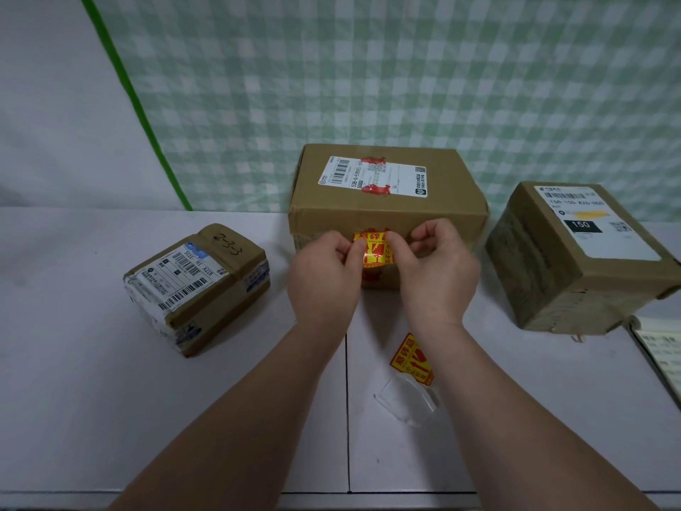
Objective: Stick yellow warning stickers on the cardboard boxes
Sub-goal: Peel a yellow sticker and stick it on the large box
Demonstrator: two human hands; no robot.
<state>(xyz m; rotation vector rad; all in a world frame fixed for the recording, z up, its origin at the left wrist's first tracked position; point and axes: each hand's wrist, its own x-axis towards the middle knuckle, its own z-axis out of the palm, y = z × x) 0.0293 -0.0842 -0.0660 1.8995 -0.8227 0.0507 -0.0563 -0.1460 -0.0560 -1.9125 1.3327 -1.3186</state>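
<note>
The fingers (352,248) of the left hand (324,274) are pinching the left edge of a yellow sticker (372,248), while the right hand (435,267) is pinching its right edge between thumb and forefinger, the other fingers curled loosely. Both hands are closed narrowly on the sticker, probably so it is staying taut and flat as it is meeting the card; whether its backing is fully off I cannot tell.

The sticker is being held against the near face of the big box (387,201), just below its top edge, where a warning would be read from the front. Some red print is peeking out above and below the sticker on that face. On top of the big box a white label (372,177) is lying, so the top is partly taken.

Left of the big box, well apart, a small box (199,285) is sitting on the desk (92,363); right of the big box a third box (578,256) is standing at an angle. Neither is showing a yellow sticker on the faces in view, so I judge the task early.

In front of the big box, toward the person, a spare sticker (411,357) is lying beside a clear crumpled film (409,402), likely discarded backing, kept within easy reach. Far right of the big box, a printed sheet (661,357) is showing at the frame edge.
</note>
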